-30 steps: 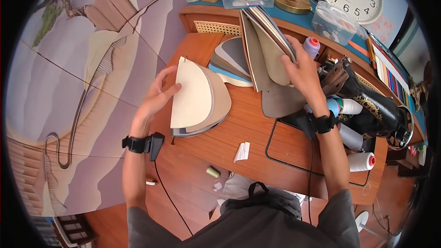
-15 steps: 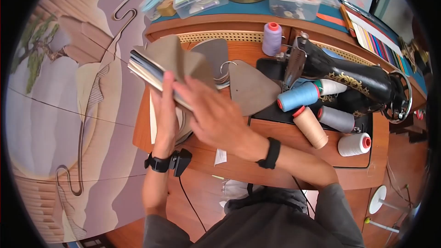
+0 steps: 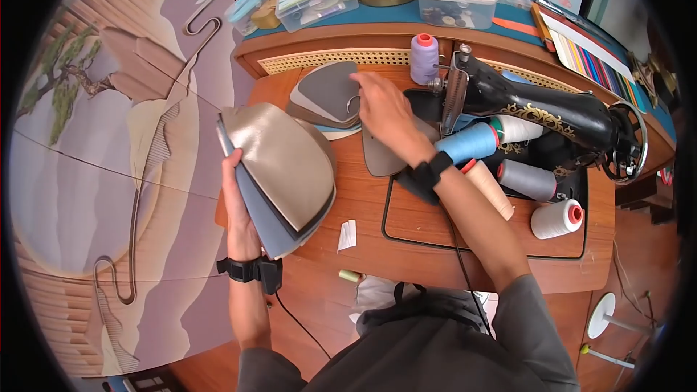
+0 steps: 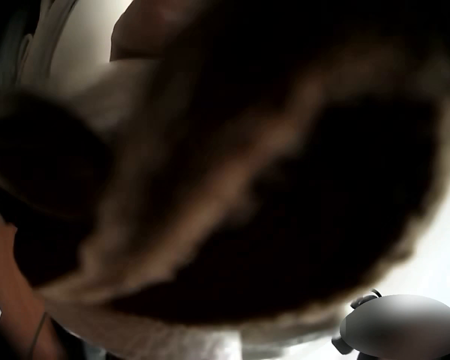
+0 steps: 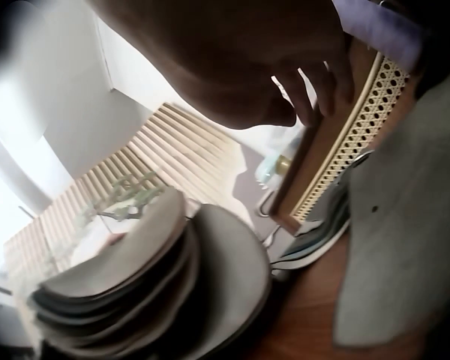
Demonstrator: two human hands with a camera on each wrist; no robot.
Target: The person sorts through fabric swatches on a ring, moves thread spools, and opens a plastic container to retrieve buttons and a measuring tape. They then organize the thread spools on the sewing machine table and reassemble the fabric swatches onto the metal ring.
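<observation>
My left hand (image 3: pixel 241 214) grips a thick stack of leather swatches (image 3: pixel 287 163) by its left edge, thumb on the near side. A shiny beige piece lies on top, with blue-grey and black ones fanned out beneath. In the right wrist view the layered edges of these swatches (image 5: pixel 120 289) show at lower left. My right hand (image 3: pixel 388 112) hovers over the ringed set of grey swatches (image 3: pixel 330 91), its fingers loosely bent and holding nothing. A single taupe swatch (image 3: pixel 379 156) from that ringed set spreads below the hand. The left wrist view is mostly dark and blurred.
A black sewing machine (image 3: pixel 544 98) stands at the right, with a blue thread cone (image 3: pixel 468 143), a white cone (image 3: pixel 555 219) and others around it. A lilac cone (image 3: pixel 424 62) is behind. A scrap of white paper (image 3: pixel 347 235) lies near the table's front edge.
The swatch stack has passed from my right hand to my left, at the table's left side. My right hand has let go and moved right, over the grey ringed swatches.
</observation>
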